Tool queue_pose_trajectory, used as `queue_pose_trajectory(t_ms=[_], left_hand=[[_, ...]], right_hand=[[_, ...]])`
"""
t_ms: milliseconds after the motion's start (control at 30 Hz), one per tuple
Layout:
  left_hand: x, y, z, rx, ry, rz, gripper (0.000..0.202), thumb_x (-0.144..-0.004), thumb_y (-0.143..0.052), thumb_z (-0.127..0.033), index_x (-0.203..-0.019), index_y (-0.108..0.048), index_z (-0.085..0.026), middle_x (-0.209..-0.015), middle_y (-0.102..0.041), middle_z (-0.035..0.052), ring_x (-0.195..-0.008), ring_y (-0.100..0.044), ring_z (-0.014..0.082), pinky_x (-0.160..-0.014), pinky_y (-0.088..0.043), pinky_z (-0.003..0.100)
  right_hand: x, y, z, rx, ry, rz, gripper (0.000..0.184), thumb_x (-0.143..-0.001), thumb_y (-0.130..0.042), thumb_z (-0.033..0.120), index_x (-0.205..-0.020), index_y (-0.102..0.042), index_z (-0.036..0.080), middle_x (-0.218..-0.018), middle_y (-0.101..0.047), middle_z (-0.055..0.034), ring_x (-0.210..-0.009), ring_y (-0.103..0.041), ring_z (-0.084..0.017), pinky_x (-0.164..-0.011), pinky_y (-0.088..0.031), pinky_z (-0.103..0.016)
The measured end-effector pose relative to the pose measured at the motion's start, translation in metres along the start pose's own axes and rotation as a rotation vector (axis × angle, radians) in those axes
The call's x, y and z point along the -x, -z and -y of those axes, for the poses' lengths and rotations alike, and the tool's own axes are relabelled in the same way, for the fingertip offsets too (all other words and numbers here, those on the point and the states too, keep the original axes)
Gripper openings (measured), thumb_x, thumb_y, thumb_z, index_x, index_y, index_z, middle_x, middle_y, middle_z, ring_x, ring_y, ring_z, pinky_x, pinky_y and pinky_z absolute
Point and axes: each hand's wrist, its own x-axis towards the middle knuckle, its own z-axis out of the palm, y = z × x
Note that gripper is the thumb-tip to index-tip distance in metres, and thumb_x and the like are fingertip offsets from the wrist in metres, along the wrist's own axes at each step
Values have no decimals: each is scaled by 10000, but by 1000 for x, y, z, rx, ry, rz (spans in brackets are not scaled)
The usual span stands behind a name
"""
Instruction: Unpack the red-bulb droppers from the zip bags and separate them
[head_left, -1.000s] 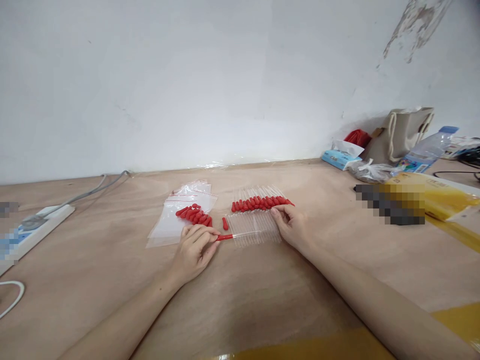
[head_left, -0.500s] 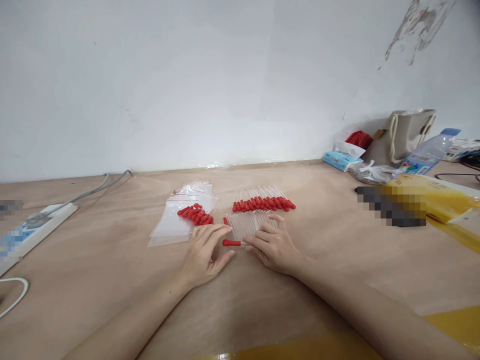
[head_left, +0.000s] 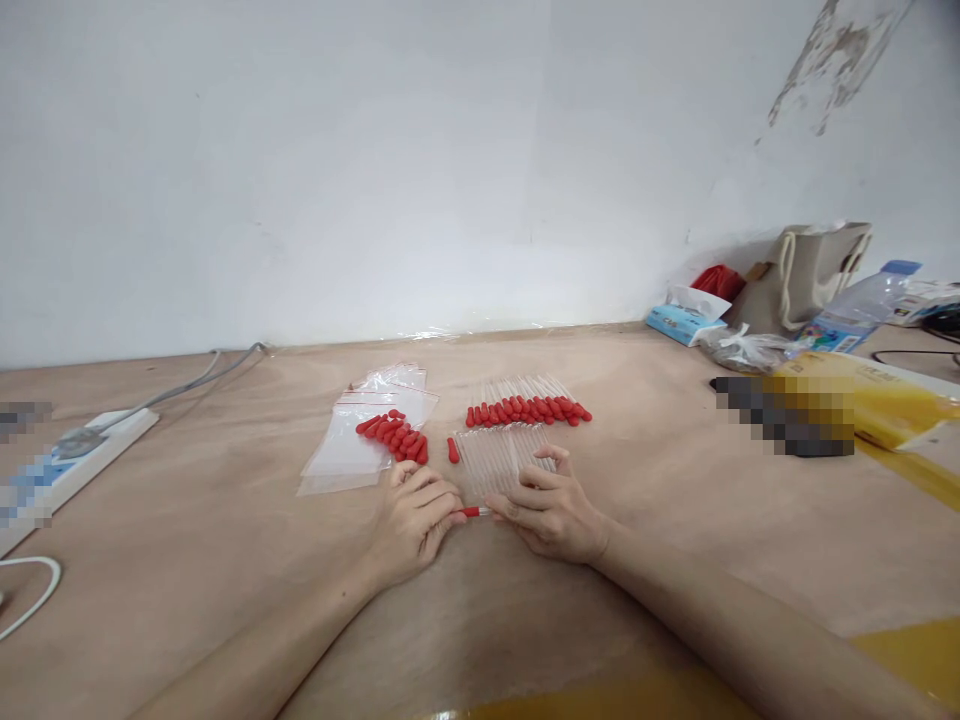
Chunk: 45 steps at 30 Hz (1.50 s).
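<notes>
White wall (head_left: 375, 180) spans the background, far beyond the fingers (head_left: 436, 500). Brown tabletop (head_left: 225, 560) extends beneath and around both hands. Canvas bag (head_left: 817, 280) stands well apart, beyond and to the right of the right fingers; power strip (head_left: 82, 480) lies far to the left of the left fingers, its gray cable (head_left: 180, 385) leading toward the wall. Yellow packet (head_left: 892, 400) and tilted clear bottle (head_left: 855, 305) also sit well right of the right fingers. Left hand (head_left: 420, 515): thumb and fingers drawn together in a pinch, almost no gap. Right hand (head_left: 551, 510): fingers bent, tips brought in close; thumb mostly hidden. Flat plastic bags (head_left: 341, 450) lie fanned beyond and left of the left fingers. Row of capped tubes (head_left: 525, 409) lies beyond the right fingers, red ends nearer, clear ends pointing away. Bare tubes (head_left: 484, 460) lie side by side between that row and the right fingertips. Pile of red bulbs (head_left: 397, 436) rests on the bags, just beyond the left fingers. Single clear tube (head_left: 484, 511) is held by the right fingers, mostly covered. Loose bulb (head_left: 453, 451) lies beyond the left fingertips, beside the bare tubes. Held bulb (head_left: 471, 511), gripped by the left fingers, meets the clear tube end to end between the two hands; insertion depth cannot be told.
</notes>
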Motion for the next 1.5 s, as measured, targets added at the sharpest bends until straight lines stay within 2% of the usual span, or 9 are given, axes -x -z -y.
queue_pose_trajectory(t_ms=[167,267,433,533,667,900,1067,1267,1500], left_hand=[[1,-1,1,14,-21,7,135,-848,-455,-182,-746,-542,-171,-739,-626,-2,-729,-500,140,-755,-295,346],[9,2,10,25,48,11,138,-856,-435,-171,-768,-540,-174,-739,-610,6,-731,-511,141,-756,-320,347],[16,6,32,21,186,-142,181,-860,-433,-144,-975,-565,-191,-950,-550,56,-885,-526,154,-773,-412,306],[9,1,39,-71,140,-248,326,-847,-422,-97,-1146,-510,-190,-1051,-468,94,-912,-514,154,-763,-445,287],[0,-7,46,-261,80,-225,379,-838,-410,-74,-1206,-461,-153,-992,-500,106,-935,-504,180,-782,-444,303],[-2,-7,51,-595,80,-147,91,-828,-518,-217,-859,-601,-200,-832,-643,31,-807,-531,202,-661,-362,338],[-3,-3,42,-554,112,-126,112,-820,-542,-284,-888,-615,-231,-921,-645,20,-861,-520,216,-722,-339,373],[-41,-10,32,-445,151,-64,173,-816,-529,-329,-928,-605,-221,-939,-623,51,-879,-505,235,-757,-314,404],[-105,-42,41,-355,197,85,214,-769,-593,-381,-891,-599,-206,-888,-635,51,-890,-510,242,-759,-299,390]], right_hand=[[5,1,-1,23,11,-59,207,-801,-532,181,-967,-613,275,-565,-565,86,-650,-454,-71,-908,-219,-344],[8,5,-9,27,-3,-50,237,-803,-510,165,-977,-613,289,-599,-588,82,-659,-464,-78,-896,-224,-351],[6,7,-31,68,-367,-38,249,-802,-508,204,-1020,-616,257,-672,-602,24,-700,-475,-113,-811,-261,-319],[5,3,-36,131,-544,-8,271,-808,-466,198,-1040,-605,221,-700,-609,-2,-710,-497,-126,-768,-259,-304],[5,-1,-35,176,-688,12,181,-783,-467,202,-883,-617,195,-666,-620,-4,-690,-516,-133,-773,-241,-306],[3,-7,-32,271,-651,80,157,-760,-483,183,-777,-635,217,-682,-638,-2,-712,-503,-145,-791,-221,-328],[2,-11,-28,258,-607,121,164,-781,-495,261,-817,-652,227,-724,-646,-12,-763,-500,-160,-825,-215,-351],[-2,-4,-22,203,-606,132,371,-748,-519,516,-915,-646,210,-761,-642,-39,-778,-505,-179,-824,-220,-367],[4,6,-41,133,-905,61,366,-875,-365,407,-731,-638,209,-696,-633,-8,-731,-528,-146,-710,-221,-316]])
